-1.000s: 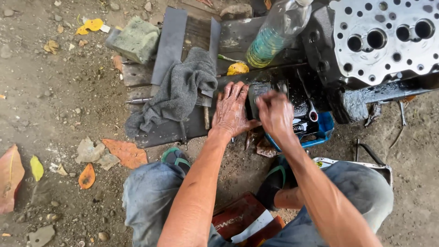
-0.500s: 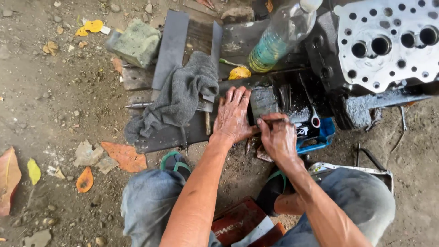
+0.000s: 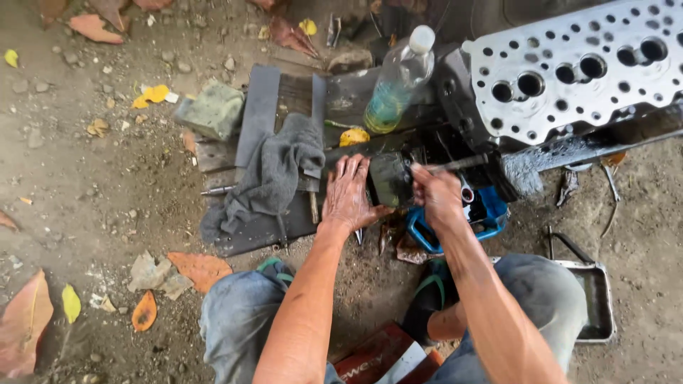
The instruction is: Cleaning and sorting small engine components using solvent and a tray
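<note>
Dirt ground, dark boards: left hand (image 3: 348, 192) lies flat, fingers spread, touching a dark block's (image 3: 390, 179) left side. Right hand (image 3: 437, 193) is clenched around a rod (image 3: 459, 163) just right of it.

floor: bare dirt ground (image 3: 85, 178), pebbles, dry leaves (image 3: 25, 320) scattered; dark boards (image 3: 260, 107) laid flat | light: soft daylight, no hard shadows | walls: none in view

Soft, even daylight; faint shadows, sharp focus, slight edge distortion.
</note>
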